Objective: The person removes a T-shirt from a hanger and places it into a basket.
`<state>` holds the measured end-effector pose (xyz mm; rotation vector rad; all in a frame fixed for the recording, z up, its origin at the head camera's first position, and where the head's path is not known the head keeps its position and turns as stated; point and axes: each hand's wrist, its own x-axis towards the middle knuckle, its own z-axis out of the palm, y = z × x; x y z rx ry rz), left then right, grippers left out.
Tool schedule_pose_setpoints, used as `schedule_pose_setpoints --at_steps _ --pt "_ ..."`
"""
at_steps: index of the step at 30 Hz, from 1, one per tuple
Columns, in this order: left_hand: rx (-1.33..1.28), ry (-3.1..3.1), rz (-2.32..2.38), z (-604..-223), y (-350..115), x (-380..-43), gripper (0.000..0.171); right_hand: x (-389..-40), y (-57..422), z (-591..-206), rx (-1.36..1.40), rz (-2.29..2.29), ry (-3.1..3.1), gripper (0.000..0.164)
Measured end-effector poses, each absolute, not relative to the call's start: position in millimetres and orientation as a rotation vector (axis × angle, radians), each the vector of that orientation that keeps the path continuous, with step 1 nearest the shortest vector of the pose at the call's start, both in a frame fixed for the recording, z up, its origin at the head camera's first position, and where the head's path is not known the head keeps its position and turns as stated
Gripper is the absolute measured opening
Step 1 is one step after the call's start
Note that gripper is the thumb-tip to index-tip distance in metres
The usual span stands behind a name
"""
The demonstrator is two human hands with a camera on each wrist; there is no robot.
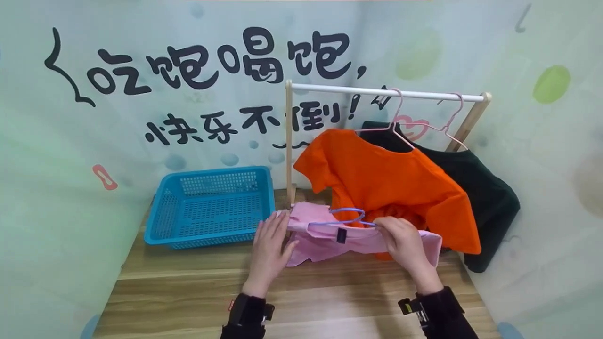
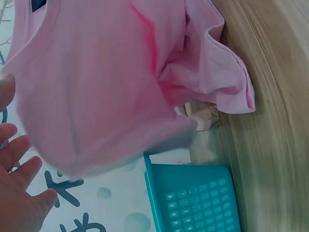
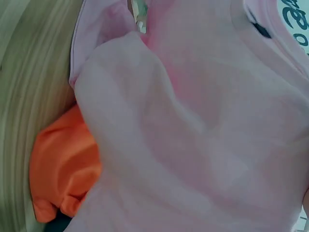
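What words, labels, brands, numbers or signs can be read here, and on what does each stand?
"吃饱喝饱," on the backdrop
"快乐不倒!" below it, same backdrop
Black label on the pink shirt, at its neckline: too small to read
Red tag by the left cuff: too small to read

the head view looks forward and down; both wrist views face the pink shirt (image 2: pixel 106 87) closely.

A lilac hanger (image 1: pixel 362 215) shows at the neckline of a creased pink shirt (image 1: pixel 321 246) with a dark label (image 1: pixel 341 235).
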<state>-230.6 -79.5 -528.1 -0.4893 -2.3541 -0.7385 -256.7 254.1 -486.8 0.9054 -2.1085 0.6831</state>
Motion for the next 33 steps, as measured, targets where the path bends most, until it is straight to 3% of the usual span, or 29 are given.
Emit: schedule_pose_setpoints --at_steps 5,13,16,23,27,33 --pt "-0.519 -2.243 -0.73 -527 -75 -229 0.056 -255 247 -493 0.933 0.744 -2.078 0.029" --pt "-0.471 -2.102 -0.808 -535 -71 -233 0.014 -255 241 -503 0.92 0.767 -2.126 0.03" --pt "-0.438 -2.09 -0.834 -537 -68 -234 0.011 -255 239 -500 0.909 0.772 -2.218 0.029" --pt "-0.418 -2.142 -0.841 -542 -64 -234 0.01 -259 220 -475 0.82 1.049 -2.383 0.042" --pt "-0.421 -2.168 -0.841 -543 -65 -234 0.009 -261 203 -469 0.844 1.177 -2.387 0.034" --pt "-0.442 -2.163 -0.89 -545 -70 -233 0.007 -260 191 -470 0.78 1.271 -2.387 0.007"
